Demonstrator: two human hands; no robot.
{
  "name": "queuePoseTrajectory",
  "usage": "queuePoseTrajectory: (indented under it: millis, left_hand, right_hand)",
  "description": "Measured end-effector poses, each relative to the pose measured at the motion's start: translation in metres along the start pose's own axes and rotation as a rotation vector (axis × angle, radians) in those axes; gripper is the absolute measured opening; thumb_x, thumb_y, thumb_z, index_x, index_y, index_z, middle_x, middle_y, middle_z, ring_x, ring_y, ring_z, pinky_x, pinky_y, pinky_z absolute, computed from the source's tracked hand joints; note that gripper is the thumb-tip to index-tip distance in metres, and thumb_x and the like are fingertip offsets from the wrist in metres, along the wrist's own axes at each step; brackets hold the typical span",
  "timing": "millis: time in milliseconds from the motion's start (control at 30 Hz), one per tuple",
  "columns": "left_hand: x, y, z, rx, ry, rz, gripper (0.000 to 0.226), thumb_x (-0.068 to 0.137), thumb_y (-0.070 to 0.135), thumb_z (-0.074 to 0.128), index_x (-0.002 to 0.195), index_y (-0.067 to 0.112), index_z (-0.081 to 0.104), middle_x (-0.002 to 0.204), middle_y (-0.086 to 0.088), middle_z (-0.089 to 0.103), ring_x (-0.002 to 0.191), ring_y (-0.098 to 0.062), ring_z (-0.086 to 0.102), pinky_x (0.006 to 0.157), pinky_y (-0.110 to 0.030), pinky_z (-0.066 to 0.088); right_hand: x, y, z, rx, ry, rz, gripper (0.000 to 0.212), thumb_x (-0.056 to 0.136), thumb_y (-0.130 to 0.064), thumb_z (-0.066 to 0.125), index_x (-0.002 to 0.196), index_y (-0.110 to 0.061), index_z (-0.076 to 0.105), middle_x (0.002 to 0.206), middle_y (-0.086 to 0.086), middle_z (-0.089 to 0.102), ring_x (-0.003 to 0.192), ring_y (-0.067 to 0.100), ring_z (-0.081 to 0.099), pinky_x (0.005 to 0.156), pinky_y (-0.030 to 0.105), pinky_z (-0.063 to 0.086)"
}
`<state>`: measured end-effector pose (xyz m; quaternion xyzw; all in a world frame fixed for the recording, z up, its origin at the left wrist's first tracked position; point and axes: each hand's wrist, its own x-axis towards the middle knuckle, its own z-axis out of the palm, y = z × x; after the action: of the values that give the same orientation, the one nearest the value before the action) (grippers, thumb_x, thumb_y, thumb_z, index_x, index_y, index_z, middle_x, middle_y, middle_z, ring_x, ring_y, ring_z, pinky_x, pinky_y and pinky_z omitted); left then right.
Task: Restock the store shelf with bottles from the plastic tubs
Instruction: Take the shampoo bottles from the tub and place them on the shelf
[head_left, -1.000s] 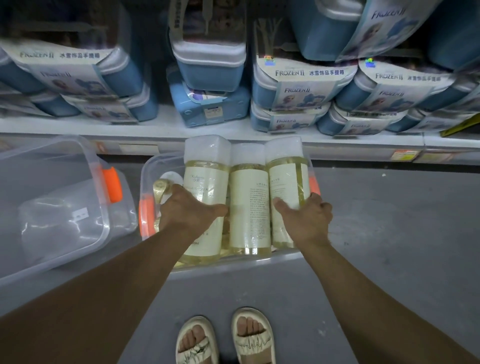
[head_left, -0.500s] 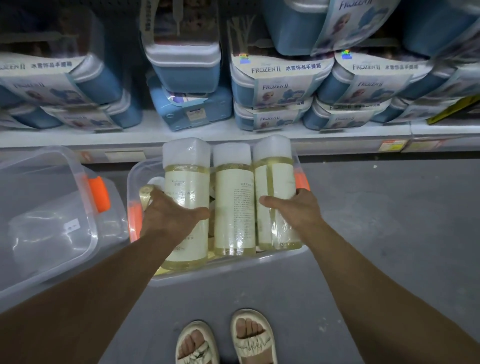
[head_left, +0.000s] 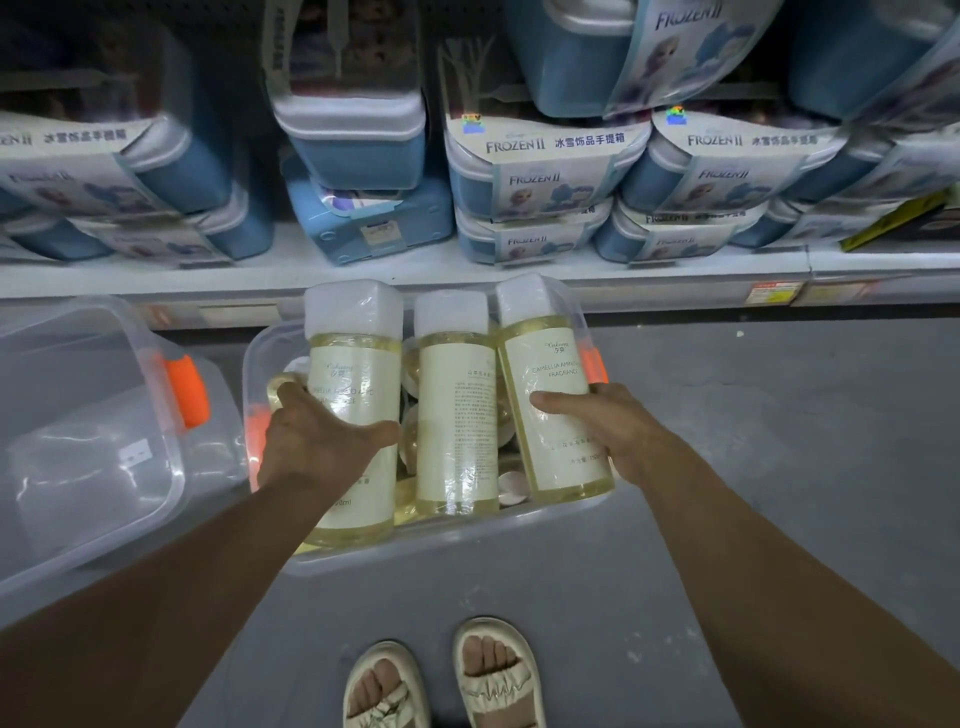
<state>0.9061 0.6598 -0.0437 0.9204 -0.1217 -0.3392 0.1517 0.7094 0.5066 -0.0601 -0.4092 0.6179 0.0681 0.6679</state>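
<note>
Three tall bottles of pale yellow liquid with white caps and cream labels are held side by side above a clear plastic tub (head_left: 447, 540) with orange handles. My left hand (head_left: 317, 441) grips the left bottle (head_left: 353, 384). My right hand (head_left: 602, 431) grips the right bottle (head_left: 550, 374). The middle bottle (head_left: 454, 405) is squeezed between the other two. More bottles lie in the tub beneath, mostly hidden.
A second clear tub (head_left: 93, 441) with an orange handle lies tilted at the left. The white store shelf (head_left: 675, 270) ahead is packed with blue Frozen II cases (head_left: 545, 171). My sandalled feet (head_left: 441, 680) stand on the grey floor.
The three bottles have risen a little out of the tub, and my grip on the outer two has tightened. The view has shifted slightly right.
</note>
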Motion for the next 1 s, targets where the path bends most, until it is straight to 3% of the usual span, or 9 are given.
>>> queuePoseTrajectory:
  millis: [133,233,367,533,600,800,1000]
  left_hand:
    - [-0.001,0.002,-0.001,-0.002,-0.003,0.012,0.088,0.066,0.037,0.083,0.129,0.005,0.032,0.103,-0.006,0.046,0.089,-0.025,0.046,0.071,-0.034,0.042]
    - [-0.004,0.003,-0.004,-0.004,0.001,0.019,0.092,0.064,0.039,0.084,0.131,0.004,0.031,0.104,-0.006,0.046,0.090,-0.024,0.046,0.071,-0.033,0.042]
    - [-0.013,0.006,-0.014,-0.011,0.021,0.027,0.090,0.062,0.040,0.085,0.127,0.006,0.033,0.101,-0.004,0.046,0.090,-0.024,0.049,0.070,-0.034,0.043]
    - [-0.032,0.012,-0.040,-0.042,0.050,0.028,0.089,0.058,0.038,0.088,0.122,0.007,0.035,0.105,-0.007,0.050,0.104,-0.030,0.055,0.079,-0.040,0.049]
    - [-0.045,0.016,-0.056,-0.084,0.064,0.018,0.090,0.057,0.037,0.089,0.123,0.006,0.036,0.112,-0.010,0.053,0.107,-0.031,0.055,0.083,-0.043,0.050]
    - [-0.086,0.030,-0.122,-0.212,0.092,0.012,0.089,0.056,0.036,0.089,0.120,0.005,0.036,0.115,-0.012,0.054,0.101,-0.029,0.055,0.077,-0.037,0.045]
    - [-0.136,0.045,-0.210,-0.309,0.174,0.038,0.088,0.055,0.038,0.088,0.120,0.008,0.037,0.109,-0.009,0.056,0.102,-0.031,0.058,0.084,-0.047,0.051]
  right_hand:
    - [0.009,-0.001,0.003,-0.117,0.022,-0.021,0.047,0.067,-0.027,0.084,0.109,-0.016,0.064,0.103,0.005,0.071,0.091,0.022,0.068,0.080,0.041,0.055]
    - [0.013,0.005,0.016,-0.226,0.154,-0.071,0.070,0.054,-0.036,0.089,0.112,-0.015,0.057,0.105,0.002,0.066,0.096,0.022,0.065,0.084,0.044,0.055]
    - [0.003,0.006,0.026,-0.487,0.398,-0.137,0.094,0.041,-0.052,0.084,0.118,-0.013,0.047,0.109,0.003,0.052,0.104,0.023,0.056,0.085,0.038,0.052]
    - [-0.044,-0.009,0.029,-0.544,0.551,-0.321,0.087,0.054,-0.042,0.086,0.122,-0.011,0.039,0.107,0.003,0.039,0.110,0.024,0.047,0.077,0.031,0.041]
    - [-0.069,-0.021,0.033,-0.525,0.553,-0.376,0.087,0.054,-0.042,0.086,0.121,-0.012,0.039,0.105,0.001,0.037,0.108,0.023,0.047,0.076,0.032,0.041]
    - [-0.157,-0.067,0.056,-0.525,0.569,-0.516,0.085,0.051,-0.047,0.085,0.117,-0.016,0.041,0.113,0.002,0.045,0.109,0.020,0.048,0.080,0.037,0.049]
    - [-0.252,-0.123,0.082,-0.504,0.555,-0.647,0.082,0.051,-0.048,0.084,0.114,-0.017,0.042,0.109,0.001,0.048,0.102,0.020,0.050,0.079,0.038,0.049]
